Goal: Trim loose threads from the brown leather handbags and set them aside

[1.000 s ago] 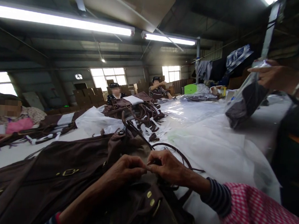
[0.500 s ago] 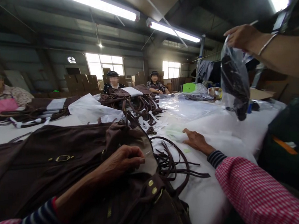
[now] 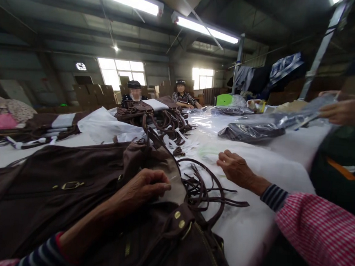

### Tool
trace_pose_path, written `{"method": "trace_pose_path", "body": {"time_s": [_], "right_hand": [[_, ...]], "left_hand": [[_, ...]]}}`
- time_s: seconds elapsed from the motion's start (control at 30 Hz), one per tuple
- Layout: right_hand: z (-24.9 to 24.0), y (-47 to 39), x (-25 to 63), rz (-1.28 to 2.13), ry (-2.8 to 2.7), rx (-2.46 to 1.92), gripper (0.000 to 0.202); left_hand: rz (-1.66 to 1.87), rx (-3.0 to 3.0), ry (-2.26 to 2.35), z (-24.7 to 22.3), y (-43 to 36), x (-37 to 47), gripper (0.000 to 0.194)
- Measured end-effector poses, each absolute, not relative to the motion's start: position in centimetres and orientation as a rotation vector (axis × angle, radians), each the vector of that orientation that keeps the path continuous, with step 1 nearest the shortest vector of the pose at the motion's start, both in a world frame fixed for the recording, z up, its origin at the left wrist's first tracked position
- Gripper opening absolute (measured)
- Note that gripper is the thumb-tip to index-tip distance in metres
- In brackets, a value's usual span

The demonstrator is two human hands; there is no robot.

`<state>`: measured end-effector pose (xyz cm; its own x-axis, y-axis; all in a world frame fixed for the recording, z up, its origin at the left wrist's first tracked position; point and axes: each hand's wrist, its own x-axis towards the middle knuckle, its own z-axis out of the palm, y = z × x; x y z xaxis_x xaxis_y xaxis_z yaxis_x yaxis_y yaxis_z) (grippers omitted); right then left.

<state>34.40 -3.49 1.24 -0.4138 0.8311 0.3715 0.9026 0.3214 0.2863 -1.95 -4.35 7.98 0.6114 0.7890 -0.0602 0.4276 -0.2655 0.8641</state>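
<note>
Large dark brown bags (image 3: 48, 172) with brass buckles lie in front of me, one with its zipped mouth open and a beige lining (image 3: 174, 178) showing. My left hand (image 3: 151, 184) rests over that opening, fingers curled together; whatever they may hold is hidden. Over the white sheeting (image 3: 255, 163), to the right of the bag's strap and dark tassels (image 3: 200, 188), is my right hand (image 3: 233, 166). Its fingers are bent inward, and I cannot make out anything in them.
At the right, another person's hand (image 3: 345, 111) holds a clear plastic bag with a dark item (image 3: 254, 129) on the table. Brown bags are piled (image 3: 160, 111) in the middle. Three people sit around the far and left sides. A green object (image 3: 224, 99) stands at the back.
The other person's hand has come down and right, and the plastic-wrapped item now lies on the table. My right hand has drawn its fingers in. My left hand has hardly moved.
</note>
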Motion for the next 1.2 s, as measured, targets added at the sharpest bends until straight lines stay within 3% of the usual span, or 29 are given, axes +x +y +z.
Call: {"method": "trace_pose_path", "body": {"time_s": [0.17,0.73,0.93,1.1,1.2], "right_hand": [[0.9,-5.4,35.6,-0.312,-2.542,-1.74,0.016],[0.2,-1.1,36.0,0.078,-2.058,-1.859,0.019],[-0.1,-0.5,35.9,0.065,-1.904,-1.877,0.018],[-0.8,-1.1,35.3,-0.034,-1.898,-1.893,0.035],[-0.8,-1.3,34.8,-0.045,-2.009,-1.859,0.027]], "left_hand": [[0.502,1.931,0.96,8.1,-4.4,-1.9,0.036],[0.51,1.927,0.962,8.1,-4.5,-1.9,0.033],[0.5,1.897,0.993,8.3,-4.4,-1.7,0.036],[0.505,1.842,1.032,8.4,-4.5,-1.8,0.037],[0.507,1.822,1.019,8.3,-4.6,-1.9,0.037]]}}
